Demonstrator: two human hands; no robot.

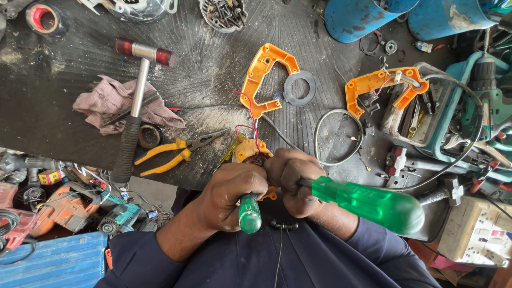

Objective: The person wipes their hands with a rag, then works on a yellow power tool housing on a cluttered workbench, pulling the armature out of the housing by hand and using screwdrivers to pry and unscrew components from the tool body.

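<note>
Looking down from my head, my left hand is clenched around a small green-handled screwdriver, its handle end poking out below my fist toward my chest. My right hand is clenched too, gripping a big translucent green screwdriver whose handle runs out to the right past my wrist. Both fists press together over a yellow-orange tool part with red wires rising from it; my knuckles hide most of it, so I cannot tell where either tip sits.

Just left of my left hand lie yellow-handled pliers, jaws pointing toward the part. Further left is a hammer with a red-ended head and black grip, lying across a crumpled pinkish rag, with a roll of tape beside the grip.

Beyond my hands, well apart, an orange handle shell lies on the dark bench, a grey ring touching its right side. A grey cable loops just beyond my right hand. Further right sits a second orange shell with wires, then a teal drill amid clutter. At the far edge are a red tape roll, a tub of screws and blue drums.

Below the bench to my left, old power tools pile beside a blue crate.
</note>
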